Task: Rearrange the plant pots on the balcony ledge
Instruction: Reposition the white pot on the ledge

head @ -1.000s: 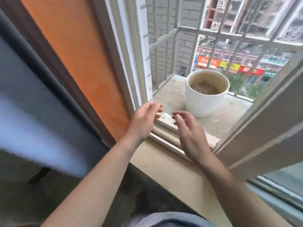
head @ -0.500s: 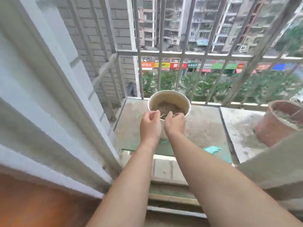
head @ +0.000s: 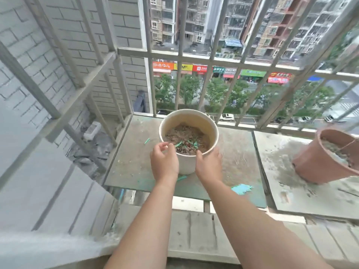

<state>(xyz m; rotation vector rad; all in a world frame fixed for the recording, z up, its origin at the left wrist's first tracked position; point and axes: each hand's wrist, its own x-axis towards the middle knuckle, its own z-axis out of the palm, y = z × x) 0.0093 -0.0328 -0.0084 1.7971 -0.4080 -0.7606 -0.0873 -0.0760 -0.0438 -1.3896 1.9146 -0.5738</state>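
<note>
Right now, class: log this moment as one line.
left hand: near rim | right hand: on side | white pot: upright, ledge | brown pot: tilted, right

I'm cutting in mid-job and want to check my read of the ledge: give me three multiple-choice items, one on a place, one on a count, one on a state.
1. Where does the brown pot stand?
A. on the right slab of the ledge
B. left of the white pot
C. inside the white pot

2. How many pots are on the ledge?
A. one
B. two
C. four

3. What are the hands doing?
A. both resting on the railing
B. both at the near rim of the white pot
C. both on the brown pot

Key: 1 A, it sits at the right edge of the view. 2 B, one white, one brown. 3 B, left hand and right hand flank its near side.
</note>
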